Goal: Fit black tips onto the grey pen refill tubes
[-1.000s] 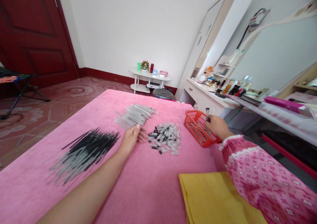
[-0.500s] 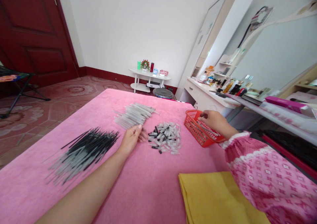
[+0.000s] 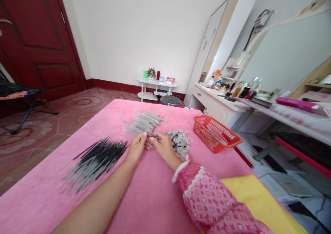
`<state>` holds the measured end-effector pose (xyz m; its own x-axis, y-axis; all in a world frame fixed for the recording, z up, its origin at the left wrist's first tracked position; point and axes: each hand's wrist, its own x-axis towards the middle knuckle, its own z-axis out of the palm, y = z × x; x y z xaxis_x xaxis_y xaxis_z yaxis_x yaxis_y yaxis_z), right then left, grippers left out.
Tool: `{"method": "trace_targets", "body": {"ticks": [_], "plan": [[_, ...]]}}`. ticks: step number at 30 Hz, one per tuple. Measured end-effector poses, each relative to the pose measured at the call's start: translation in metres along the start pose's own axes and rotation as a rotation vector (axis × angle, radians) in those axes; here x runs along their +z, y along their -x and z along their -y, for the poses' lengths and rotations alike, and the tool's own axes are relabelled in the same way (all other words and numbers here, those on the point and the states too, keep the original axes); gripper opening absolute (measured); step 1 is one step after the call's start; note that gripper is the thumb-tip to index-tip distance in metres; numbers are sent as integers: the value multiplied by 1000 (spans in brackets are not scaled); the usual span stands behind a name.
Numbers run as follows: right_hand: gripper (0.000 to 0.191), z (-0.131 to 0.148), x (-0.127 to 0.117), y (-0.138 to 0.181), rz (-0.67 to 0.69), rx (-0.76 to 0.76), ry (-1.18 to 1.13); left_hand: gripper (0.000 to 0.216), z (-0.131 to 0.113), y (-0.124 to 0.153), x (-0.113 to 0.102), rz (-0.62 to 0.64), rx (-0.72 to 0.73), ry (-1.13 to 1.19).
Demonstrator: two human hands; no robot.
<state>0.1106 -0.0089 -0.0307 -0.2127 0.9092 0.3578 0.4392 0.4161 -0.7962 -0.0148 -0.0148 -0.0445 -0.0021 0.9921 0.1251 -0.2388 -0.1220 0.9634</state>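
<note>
My left hand (image 3: 137, 147) rests on the pink cloth (image 3: 144, 192) with its fingers curled, at the near end of a heap of clear tubes (image 3: 143, 122). Fingertip to fingertip with it is my right hand (image 3: 162, 146), fingers pinched beside a pile of small clear and black caps (image 3: 179, 140). What the fingers hold is too small to name. A spread of black refills (image 3: 96, 158) lies to the left of my left arm. The red basket (image 3: 214, 133) stands at the table's right edge with a few pieces in it.
A yellow cloth (image 3: 261, 201) lies at the near right corner. Beyond the table's right edge stands a white dresser (image 3: 214, 104) with bottles. A small white shelf (image 3: 155, 87) stands at the far wall, a folding chair (image 3: 18, 99) and a dark red door (image 3: 33, 37) at left.
My right hand left the red basket and came left across the cap pile to meet my left hand. My left hand stayed in place. The view shifted slightly.
</note>
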Motion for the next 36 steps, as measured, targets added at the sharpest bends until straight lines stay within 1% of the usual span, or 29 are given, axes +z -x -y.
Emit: {"method": "trace_targets", "body": {"ticks": [3,6,9,12,20,24,28,36], "plan": [[18,-3,-3,4,7,-34,39,42,1,-1,1,12,12,-32],[16,-3,-7,10,18,-92,90,43,3,-3,1,28,19,-87],[14,-1,-8,13,28,-157,87,44,5,-3,1,37,38,-132],[13,2,-8,14,45,-189,69,43,7,-4,1,35,71,-157],[12,1,-7,13,65,-196,79,43,6,-4,0,61,96,-210],[12,3,-6,16,97,-210,95,42,5,-4,0,55,134,-250],[14,6,-5,17,131,-224,104,42,4,-5,1,55,148,-247],[14,7,-6,18,141,-222,116,41,4,-5,1,62,158,-246]]}}
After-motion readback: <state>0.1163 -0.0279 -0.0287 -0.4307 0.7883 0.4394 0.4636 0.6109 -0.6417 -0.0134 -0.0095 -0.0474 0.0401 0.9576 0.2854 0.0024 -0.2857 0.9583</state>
